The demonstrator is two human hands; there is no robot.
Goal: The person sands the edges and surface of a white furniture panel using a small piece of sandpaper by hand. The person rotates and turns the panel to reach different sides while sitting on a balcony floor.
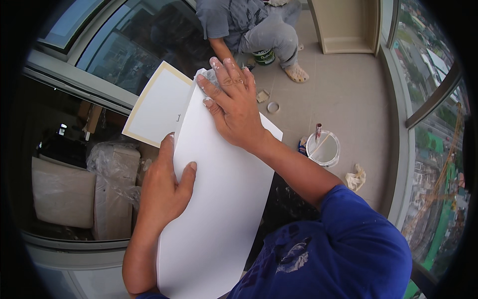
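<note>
A long, smooth white panel (219, 199) stretches away from my body. My left hand (167, 192) grips its left edge, thumb on the top face and fingers along the side. Over the panel's far end lies my right hand (231, 107), its fingertips smeared with white. Under those fingers is a crumpled grey-white piece, perhaps a rag (209, 77), pressed against the end; my hand partly hides it. Beyond the left edge rests a second white board (158, 102) with a yellowish border.
A co-worker (249, 27) sits on a green bucket (264, 57) at the far side. On the tiled floor are a roll of tape (273, 107), a white pail (328, 149) and a crumpled wrapper (355, 177). Plastic-wrapped boxes (117, 174) stand behind the left opening; windows (428, 149) line the right.
</note>
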